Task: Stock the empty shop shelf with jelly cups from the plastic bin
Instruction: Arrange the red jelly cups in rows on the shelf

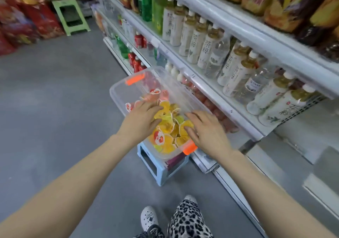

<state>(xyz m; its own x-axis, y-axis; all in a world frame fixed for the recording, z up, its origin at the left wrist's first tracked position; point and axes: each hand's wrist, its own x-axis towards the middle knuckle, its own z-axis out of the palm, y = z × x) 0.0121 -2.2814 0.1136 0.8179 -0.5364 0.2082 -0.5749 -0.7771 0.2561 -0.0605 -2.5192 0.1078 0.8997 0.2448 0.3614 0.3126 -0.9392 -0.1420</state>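
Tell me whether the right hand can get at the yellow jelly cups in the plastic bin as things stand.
Probably yes. The plastic bin has no lid on, and the right hand is over the jelly cups, touching them. The left hand lies beside it, not across its path.

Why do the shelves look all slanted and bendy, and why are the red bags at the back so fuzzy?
Head view: the wide-angle lens tilts and curves the shelves; the red bags and green stool look soft and blurred; the jelly cups in the bin are sharper; light is even.
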